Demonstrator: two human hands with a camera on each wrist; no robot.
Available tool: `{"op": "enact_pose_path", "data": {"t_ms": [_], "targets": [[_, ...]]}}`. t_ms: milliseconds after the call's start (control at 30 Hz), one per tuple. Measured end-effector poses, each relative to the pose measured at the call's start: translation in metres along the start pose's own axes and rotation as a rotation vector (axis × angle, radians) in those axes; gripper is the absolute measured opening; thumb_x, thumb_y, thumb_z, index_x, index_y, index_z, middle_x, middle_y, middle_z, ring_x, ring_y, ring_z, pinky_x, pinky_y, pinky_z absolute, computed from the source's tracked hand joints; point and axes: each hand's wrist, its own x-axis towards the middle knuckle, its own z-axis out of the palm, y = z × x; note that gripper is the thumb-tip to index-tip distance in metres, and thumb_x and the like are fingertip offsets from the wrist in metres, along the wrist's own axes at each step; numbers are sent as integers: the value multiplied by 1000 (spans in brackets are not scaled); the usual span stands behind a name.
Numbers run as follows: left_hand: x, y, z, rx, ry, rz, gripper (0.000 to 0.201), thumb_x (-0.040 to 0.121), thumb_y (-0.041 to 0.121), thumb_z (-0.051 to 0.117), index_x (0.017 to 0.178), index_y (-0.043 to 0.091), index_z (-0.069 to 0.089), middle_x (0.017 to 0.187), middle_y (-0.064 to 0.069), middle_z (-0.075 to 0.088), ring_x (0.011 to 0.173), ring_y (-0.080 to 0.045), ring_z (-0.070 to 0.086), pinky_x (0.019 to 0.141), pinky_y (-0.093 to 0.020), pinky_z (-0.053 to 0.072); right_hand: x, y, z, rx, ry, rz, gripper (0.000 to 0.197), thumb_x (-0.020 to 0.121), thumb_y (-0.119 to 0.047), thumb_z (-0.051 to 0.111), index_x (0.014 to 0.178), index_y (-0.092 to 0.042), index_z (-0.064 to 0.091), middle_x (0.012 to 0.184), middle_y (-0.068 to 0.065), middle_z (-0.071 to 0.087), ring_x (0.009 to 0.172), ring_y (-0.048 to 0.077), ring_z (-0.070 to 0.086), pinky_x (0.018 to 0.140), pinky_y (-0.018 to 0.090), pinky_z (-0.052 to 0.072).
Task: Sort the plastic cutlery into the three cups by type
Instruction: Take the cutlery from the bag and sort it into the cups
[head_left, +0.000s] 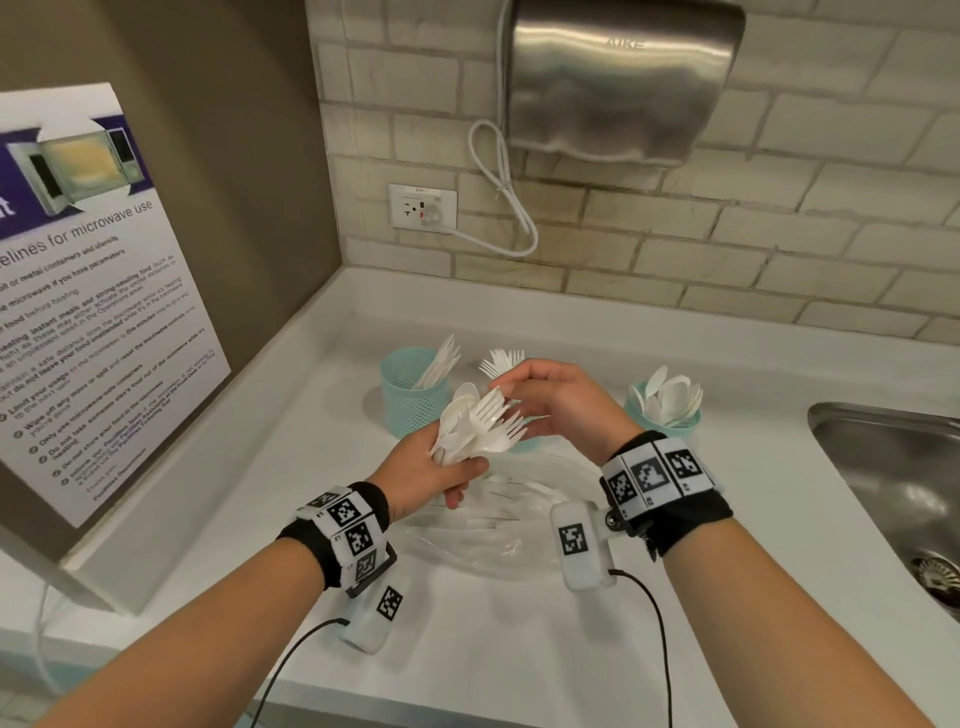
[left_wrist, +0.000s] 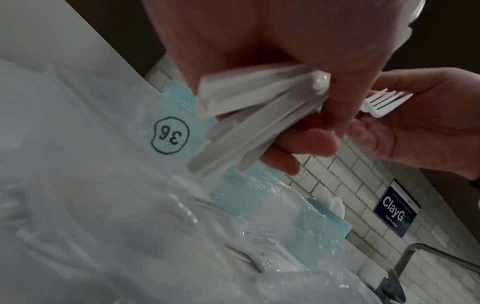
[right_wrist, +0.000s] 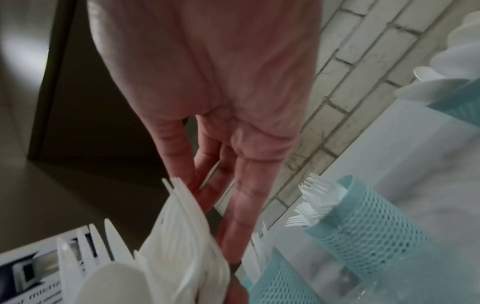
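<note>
- The left hand (head_left: 415, 467) has its fingers wrapped tight round a fanned bunch of white plastic forks and spoons (head_left: 475, 423), heads pointing up and away over the white counter (head_left: 519, 649).
- From the left wrist view, the handle ends of that bunch (left_wrist: 259, 115) poke out below the curled fingers (left_wrist: 306, 142).
- The right hand (head_left: 561, 400) is just beyond and to the right of the left, fingers stretched long and only loosely bent, tips right at the fork tines at the top of the bunch; whether it has hold of any piece, I cannot tell.
- Beyond the left hand stands a teal mesh plastic cup (head_left: 413, 400), white knives upright in it.
- Behind the right hand, a 2nd teal mesh cup (right_wrist: 369, 218) is mostly hidden in the head view; white fork heads (head_left: 501, 362) stick up above the fingers.
- Right of the right hand, the 3rd teal cup (head_left: 675, 423) carries white spoons, bowls up.
- Under both hands lies a clear crumpled plastic bag (head_left: 467, 535) on the counter, more white cutlery showing through it, and a printed "36" visible from the left wrist.
- Far right of the right hand, a steel sink (head_left: 893, 478).
</note>
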Motion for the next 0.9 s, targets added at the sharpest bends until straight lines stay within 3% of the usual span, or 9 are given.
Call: {"op": "enact_pose_path", "data": {"t_ms": [67, 167, 300, 400, 567, 667, 800, 900], "targets": [[1, -1, 1, -28, 14, -20, 33, 83, 16, 71, 112, 13, 55, 65, -1, 60, 48, -17, 54, 55, -32, 51, 2, -1, 0, 25, 32, 13, 12, 94, -11, 53, 90, -12, 65, 81, 3, 67, 69, 16, 63, 61, 29, 57], [3, 0, 1, -14, 38, -30, 35, 84, 21, 71, 115, 17, 55, 74, 3, 61, 47, -9, 54, 53, -25, 50, 5, -1, 3, -7, 37, -3, 14, 97, -14, 48, 100, -9, 61, 82, 2, 63, 71, 13, 61, 57, 23, 56], [4, 3, -2, 26, 58, -4, 39, 85, 25, 69, 120, 21, 51, 74, 6, 60, 49, -8, 54, 50, -21, 47, 7, 0, 3, -17, -15, -19, 22, 95, -18, 53, 111, -10, 67, 89, 1, 69, 78, 10, 65, 73, 25, 58], [5, 3, -5, 45, 47, -5, 41, 84, 25, 70, 120, 24, 51, 75, 5, 61, 49, -9, 54, 51, -22, 48, 9, 0, 3, -32, -2, -13, 22, 91, -16, 61, 107, -5, 70, 92, 8, 71, 78, 13, 67, 70, 23, 58], [7, -1, -8, -14, 21, -8, 39, 81, 24, 74, 115, 25, 55, 76, 4, 64, 53, -16, 56, 62, -34, 53, 17, -4, -1, -18, -23, 34, 22, 87, -23, 65, 102, -9, 74, 98, 14, 74, 83, 28, 68, 79, 37, 55], [6, 2, -8, -18, 58, -15, 40, 82, 24, 73, 116, 23, 53, 76, 3, 63, 54, -16, 56, 58, -29, 52, 22, -7, -2, -10, -23, 37, 22, 88, -28, 63, 100, -13, 74, 102, 13, 73, 82, 31, 68, 81, 39, 54], [7, 5, -10, 12, 122, -7, 44, 84, 32, 70, 122, 22, 50, 71, 5, 61, 52, -9, 58, 59, -28, 52, 30, -12, 6, -73, 147, -87, 21, 94, -26, 56, 100, -12, 71, 85, 0, 72, 66, 15, 64, 68, 28, 51], [7, 8, -12, 34, 155, -7, 47, 85, 37, 67, 125, 21, 48, 73, 8, 60, 51, -4, 59, 58, -24, 52, 36, -22, 8, -46, 267, -227, 21, 97, -21, 51, 99, -8, 67, 78, 1, 68, 56, 5, 62, 57, 19, 51]]}}
